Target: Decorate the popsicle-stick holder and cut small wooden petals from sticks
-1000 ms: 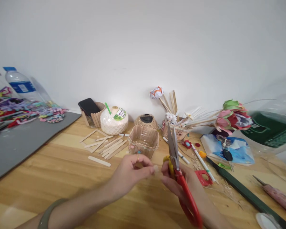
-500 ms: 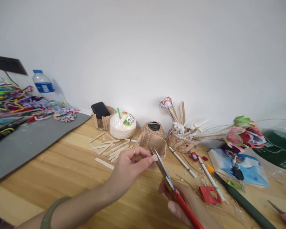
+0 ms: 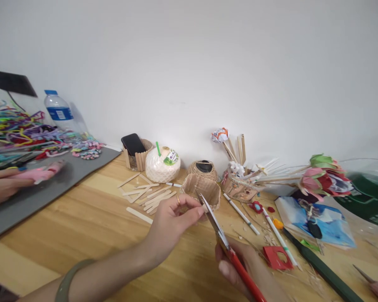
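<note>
- A co-worker's hand [image 3: 3, 186] grips a pink object [image 3: 42, 173] over a gray mat [image 3: 38, 198], far left of a small tan box [image 3: 213, 192] on the wooden counter [image 3: 91, 226].
- A phone [image 3: 133, 144] leans in a stick-sided holder [image 3: 141, 160], left of the box.
- Loose wooden sticks [image 3: 157, 199] lie scattered just left of the box.
- A white coconut [image 3: 160, 170] with a green straw sits behind them, also left of the box.
- A worker's left hand [image 3: 171, 222], in front of the box, pinches a small pale piece [image 3: 204, 208] between closed fingers.
- The right hand [image 3: 241, 262], front-right of the box, wraps its fingers around red-handled scissors [image 3: 219, 232], blades at the piece; whether they touch it cannot be told.
- Right of the box stands a decorated flower holder [image 3: 239, 188].
</note>
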